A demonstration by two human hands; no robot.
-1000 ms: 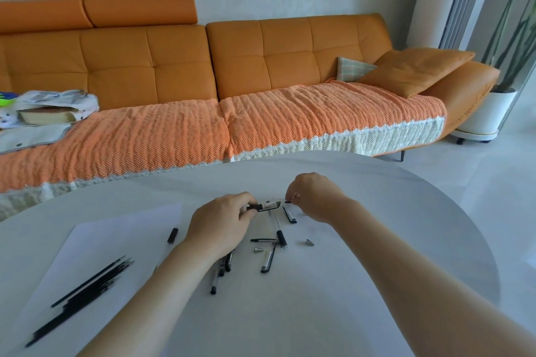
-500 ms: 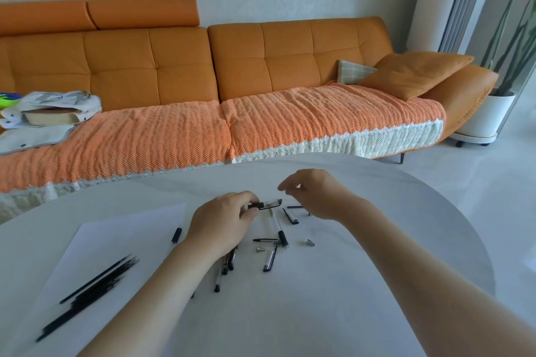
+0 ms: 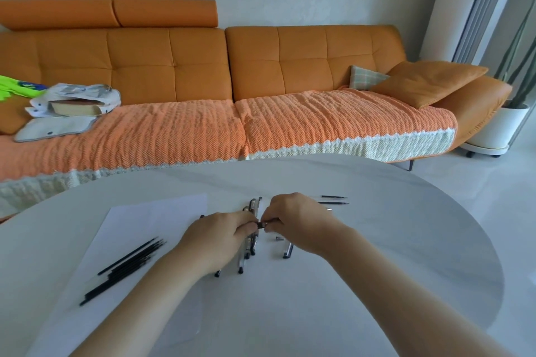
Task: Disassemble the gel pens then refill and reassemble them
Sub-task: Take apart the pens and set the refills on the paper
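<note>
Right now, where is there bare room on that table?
Bare: the table's near right, between the right forearm and the rim; also the far strip toward the sofa. Crowded: pen parts around the left hand and right hand gripping a pen, refills on the paper.

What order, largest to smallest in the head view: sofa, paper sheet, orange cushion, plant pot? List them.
1. sofa
2. paper sheet, enlarged by nearness
3. orange cushion and plant pot: too alike to rank

An orange sofa fills twelve o'clock, a knitted throw over its seat. A book lies at ten o'clock, two cushions at two, and a white plant pot at three. The white table spans six o'clock.
</note>
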